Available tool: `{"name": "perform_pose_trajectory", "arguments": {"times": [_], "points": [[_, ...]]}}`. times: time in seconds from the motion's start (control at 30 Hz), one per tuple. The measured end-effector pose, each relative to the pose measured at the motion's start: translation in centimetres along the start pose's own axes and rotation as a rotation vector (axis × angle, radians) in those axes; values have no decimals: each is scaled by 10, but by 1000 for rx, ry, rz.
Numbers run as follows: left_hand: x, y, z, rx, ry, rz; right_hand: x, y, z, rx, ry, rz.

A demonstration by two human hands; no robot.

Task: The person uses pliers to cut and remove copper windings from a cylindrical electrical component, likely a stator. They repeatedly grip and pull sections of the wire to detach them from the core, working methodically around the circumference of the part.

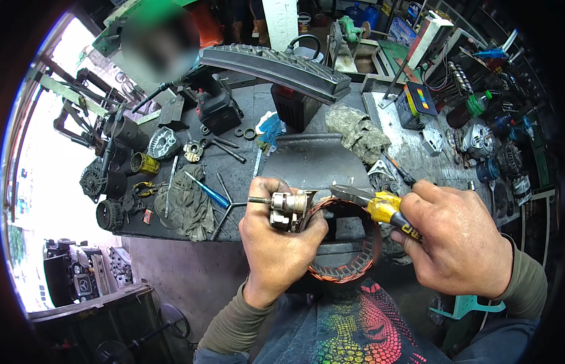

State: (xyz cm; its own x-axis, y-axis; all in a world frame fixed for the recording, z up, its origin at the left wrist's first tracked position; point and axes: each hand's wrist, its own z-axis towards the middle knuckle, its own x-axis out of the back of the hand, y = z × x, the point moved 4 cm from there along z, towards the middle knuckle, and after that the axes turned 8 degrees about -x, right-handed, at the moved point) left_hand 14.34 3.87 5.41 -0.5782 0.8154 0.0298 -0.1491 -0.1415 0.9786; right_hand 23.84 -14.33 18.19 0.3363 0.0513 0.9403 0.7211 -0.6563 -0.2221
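My left hand (pixel 273 242) is wrapped round a silver metal alternator part (pixel 287 203) with a threaded stud that points left. Against that part hangs a stator ring (pixel 368 258) with copper windings along its edge; its upper left is partly covered by my fingers. In my right hand (pixel 461 239) is a pair of pliers (pixel 385 208) with yellow and black handles. The jaws reach left to the top of the ring, near the metal part. Whether they grip a wire there is too small to tell.
A dark workbench (pixel 246 161) carries a grey rag (pixel 191 212), a blue-handled screwdriver (pixel 216 197), a T-shaped wrench (pixel 229 206) and a black curved metal sheet (pixel 313 159). Alternator housings (pixel 164 143) and a battery (pixel 416 106) stand farther off. A finned black panel (pixel 276 67) rises behind.
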Motion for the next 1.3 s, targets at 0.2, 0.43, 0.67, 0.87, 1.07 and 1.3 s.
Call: {"name": "perform_pose_trajectory", "arguments": {"times": [0.2, 0.43, 0.67, 0.87, 1.07, 1.3], "points": [[1, 0, -1, 2, 39, -22, -1, -2, -4, 0, -1, -14], [0, -1, 0, -27, 20, 4, 1, -5, -8, 13, -16, -2], [0, 0, -1, -10, 49, -19, -3, -4, -11, 15, 5, 20], [0, 0, -1, -28, -4, 10, -5, -4, -14, 20, 22, 6], [0, 1, -2, -24, 55, -7, -5, -5, -15, 8, 14, 12], [2, 8, 0, 4, -17, 6, -2, 2, -19, 35, 105, -54]]}}
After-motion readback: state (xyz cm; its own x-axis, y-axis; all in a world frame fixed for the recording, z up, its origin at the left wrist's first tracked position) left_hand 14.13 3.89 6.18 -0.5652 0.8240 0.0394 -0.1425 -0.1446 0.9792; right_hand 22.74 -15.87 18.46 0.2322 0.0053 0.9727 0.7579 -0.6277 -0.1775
